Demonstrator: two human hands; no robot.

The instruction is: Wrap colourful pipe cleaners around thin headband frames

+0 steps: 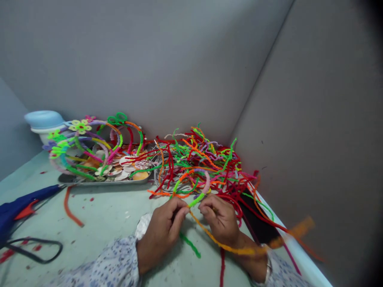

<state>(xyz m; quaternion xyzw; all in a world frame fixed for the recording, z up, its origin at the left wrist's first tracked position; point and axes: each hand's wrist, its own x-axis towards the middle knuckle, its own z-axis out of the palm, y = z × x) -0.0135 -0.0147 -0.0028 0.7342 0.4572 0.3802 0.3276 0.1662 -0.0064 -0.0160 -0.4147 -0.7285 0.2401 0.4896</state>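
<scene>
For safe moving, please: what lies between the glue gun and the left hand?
An orange strip and, near the left hand, something whitish; head view.

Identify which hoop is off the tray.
The hoop with orange, lilac and green stretches, pinched in the left hand; the other hoops stand in the tray.

Orange pipe cleaner [211,236]: free end blurred to streak. Right hand [220,218]: fingertips curled, grip unclear. Blue glue gun [32,196]: cut off by left edge. Wire coils [156,161]: partly buried. Blue-topped container [45,119]: partly behind headbands [121,137].
</scene>
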